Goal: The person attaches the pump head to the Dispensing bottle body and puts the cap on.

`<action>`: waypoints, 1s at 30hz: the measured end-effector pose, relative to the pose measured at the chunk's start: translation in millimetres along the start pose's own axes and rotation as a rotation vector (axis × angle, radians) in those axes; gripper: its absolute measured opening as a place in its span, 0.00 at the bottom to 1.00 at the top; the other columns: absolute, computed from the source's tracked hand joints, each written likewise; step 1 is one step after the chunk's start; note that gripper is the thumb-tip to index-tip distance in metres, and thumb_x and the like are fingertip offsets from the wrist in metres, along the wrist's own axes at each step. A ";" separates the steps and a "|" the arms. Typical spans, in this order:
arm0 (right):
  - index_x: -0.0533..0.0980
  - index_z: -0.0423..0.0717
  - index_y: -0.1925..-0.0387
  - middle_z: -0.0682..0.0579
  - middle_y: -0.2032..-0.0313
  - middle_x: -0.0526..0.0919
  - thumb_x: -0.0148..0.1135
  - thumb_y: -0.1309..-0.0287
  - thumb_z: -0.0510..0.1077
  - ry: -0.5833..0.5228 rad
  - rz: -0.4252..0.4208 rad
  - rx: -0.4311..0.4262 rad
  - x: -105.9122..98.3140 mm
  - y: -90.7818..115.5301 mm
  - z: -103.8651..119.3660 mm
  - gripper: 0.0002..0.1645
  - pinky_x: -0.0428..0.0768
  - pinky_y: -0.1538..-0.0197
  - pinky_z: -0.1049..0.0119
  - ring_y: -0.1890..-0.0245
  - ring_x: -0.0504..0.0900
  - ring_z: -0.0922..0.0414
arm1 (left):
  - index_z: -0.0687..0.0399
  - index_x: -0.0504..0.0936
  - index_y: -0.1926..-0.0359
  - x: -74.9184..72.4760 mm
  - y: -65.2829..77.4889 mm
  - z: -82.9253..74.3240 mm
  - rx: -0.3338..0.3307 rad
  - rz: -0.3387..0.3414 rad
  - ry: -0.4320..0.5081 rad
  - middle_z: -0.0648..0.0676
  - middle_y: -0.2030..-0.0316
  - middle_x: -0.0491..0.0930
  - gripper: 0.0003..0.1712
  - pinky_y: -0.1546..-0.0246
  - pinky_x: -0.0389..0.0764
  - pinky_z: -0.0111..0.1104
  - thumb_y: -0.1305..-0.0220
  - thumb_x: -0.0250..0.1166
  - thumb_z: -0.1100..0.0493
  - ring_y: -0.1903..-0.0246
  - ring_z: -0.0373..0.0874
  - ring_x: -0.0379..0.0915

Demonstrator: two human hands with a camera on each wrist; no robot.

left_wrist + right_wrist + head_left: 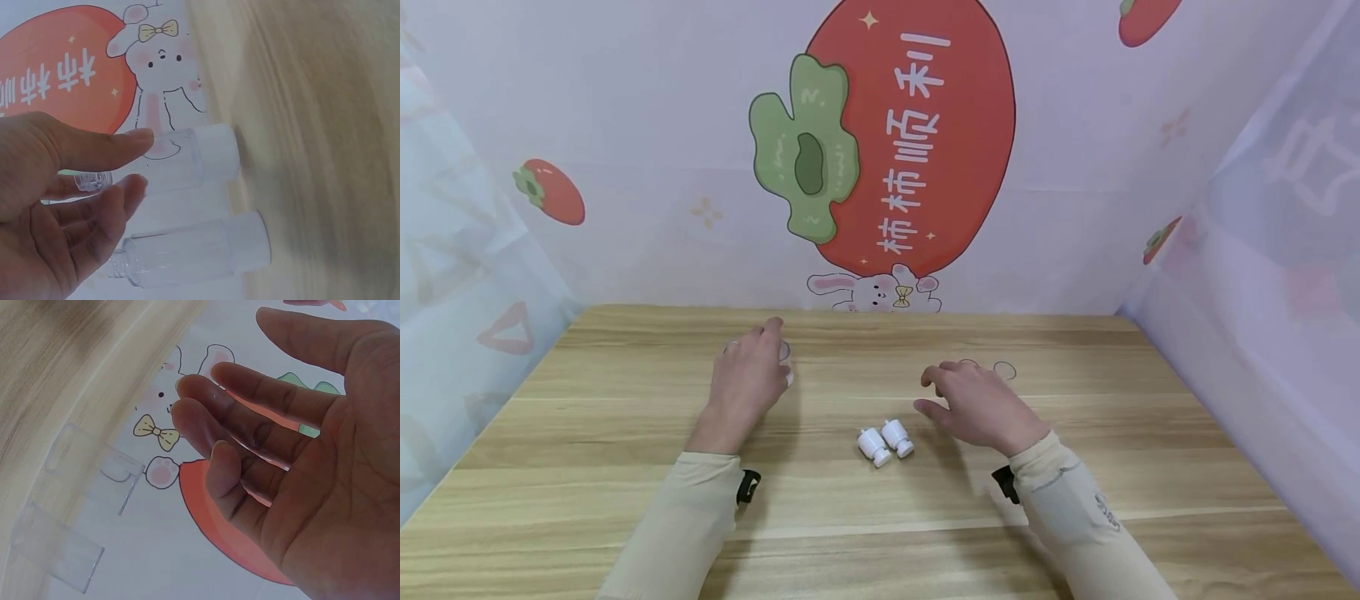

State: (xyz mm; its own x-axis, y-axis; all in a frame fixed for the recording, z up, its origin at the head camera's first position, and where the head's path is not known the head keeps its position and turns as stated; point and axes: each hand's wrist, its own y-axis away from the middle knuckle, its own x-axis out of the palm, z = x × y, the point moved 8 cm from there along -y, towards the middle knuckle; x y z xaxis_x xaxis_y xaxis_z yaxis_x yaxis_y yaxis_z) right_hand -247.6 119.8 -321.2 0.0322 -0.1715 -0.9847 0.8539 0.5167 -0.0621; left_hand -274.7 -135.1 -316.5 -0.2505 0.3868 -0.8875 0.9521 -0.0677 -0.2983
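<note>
Two clear bottles with white bases stand upright on the table. In the left wrist view, one bottle (215, 153) is behind my left thumb and fingers; the other bottle (187, 253) stands beside it. My left hand (748, 375) is over them, thumb and fingertips apart around the nearer one's upper part; contact is unclear. My right hand (977, 404) hovers with loosely bent fingers and holds nothing. Beyond it stand two clear open-ended caps, one cap (97, 465) and another cap (56, 547). Between the hands lie two white pump heads, a left pump head (874, 447) and a right pump head (897, 437).
The wood-grain table (880, 542) runs back to a white backdrop (647, 250) printed with a large red persimmon and a rabbit. Printed sheets (1292, 250) also close off the left and right sides.
</note>
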 end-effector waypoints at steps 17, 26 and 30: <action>0.81 0.44 0.51 0.53 0.62 0.84 0.68 0.35 0.52 0.002 0.011 0.004 0.9 0.4 2.4 0.19 0.79 0.57 0.54 0.60 0.81 0.52 | 0.68 0.80 0.51 -17.0 0.6 -2.2 -0.083 -0.110 0.260 0.66 0.56 0.81 0.21 0.57 0.78 0.54 0.46 0.71 0.66 0.57 0.61 0.79; 0.82 0.45 0.51 0.54 0.63 0.84 0.68 0.36 0.52 -0.010 0.019 0.005 3.0 -0.5 2.8 0.18 0.79 0.57 0.55 0.60 0.80 0.52 | 0.68 0.80 0.52 -18.7 -1.0 -6.6 -0.036 -0.118 0.367 0.65 0.56 0.80 0.20 0.54 0.73 0.51 0.45 0.72 0.66 0.57 0.60 0.75; 0.82 0.45 0.51 0.54 0.63 0.84 0.68 0.35 0.51 -0.013 0.022 0.002 3.0 -0.4 3.2 0.18 0.78 0.57 0.55 0.60 0.80 0.52 | 0.67 0.78 0.48 -18.0 -0.7 -9.9 -0.026 -0.098 0.410 0.65 0.54 0.78 0.22 0.52 0.69 0.51 0.42 0.73 0.63 0.54 0.60 0.73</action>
State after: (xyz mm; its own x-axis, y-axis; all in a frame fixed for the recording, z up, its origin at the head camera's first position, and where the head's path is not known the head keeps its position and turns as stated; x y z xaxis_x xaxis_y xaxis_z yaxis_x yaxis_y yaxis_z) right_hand -246.2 116.4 -323.6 0.0576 -0.1717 -0.9835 0.8541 0.5186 -0.0405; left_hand -269.1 -132.9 -296.8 -0.2548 0.7245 -0.6404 0.9325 0.0089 -0.3610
